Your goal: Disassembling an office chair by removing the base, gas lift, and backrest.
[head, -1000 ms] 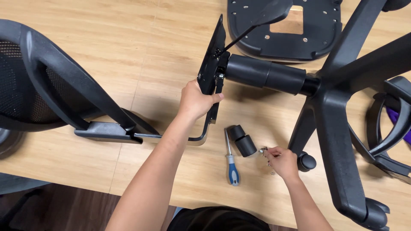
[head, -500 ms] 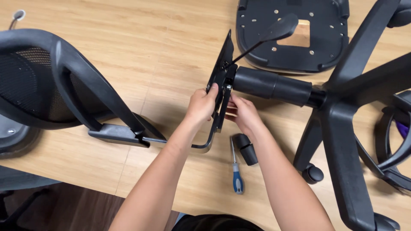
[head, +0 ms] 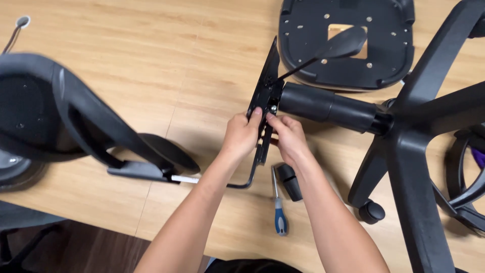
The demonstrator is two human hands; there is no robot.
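Nearest, a screwdriver with a blue-and-grey handle and a slim metal shaft (head: 277, 210) lies on the light wooden floor (head: 151, 65), tip pointing away from the person, and a short black plastic cylinder (head: 289, 181) lies just beside it on the right. Above these the two bare forearms rise side by side. The left hand (head: 241, 135) has its fingers curled around the edge of the black metal tilt-mechanism plate (head: 266, 96), which stands on edge at the top of the chair column, with the thumb pressed on the plate's near face. The right hand (head: 287, 137) is just beside it, its fingertips pinched together against the plate close to a small shiny bolt head; whether it holds anything between them cannot be made out. A thin bent black lever runs down from the plate and hooks along the floor between the arms.

To the right, the black gas-lift cylinder (head: 328, 107) lies level and joins the plate to the black five-star chair base (head: 419, 151), whose castor (head: 372, 212) rests on the floor. To the left lies the black mesh backrest with its curved armrest (head: 76, 121), blurred. Farthest off, the black seat pan with a square hole and screw holes (head: 348, 45) lies underside up, a paddle-ended lever crossing in front of it.
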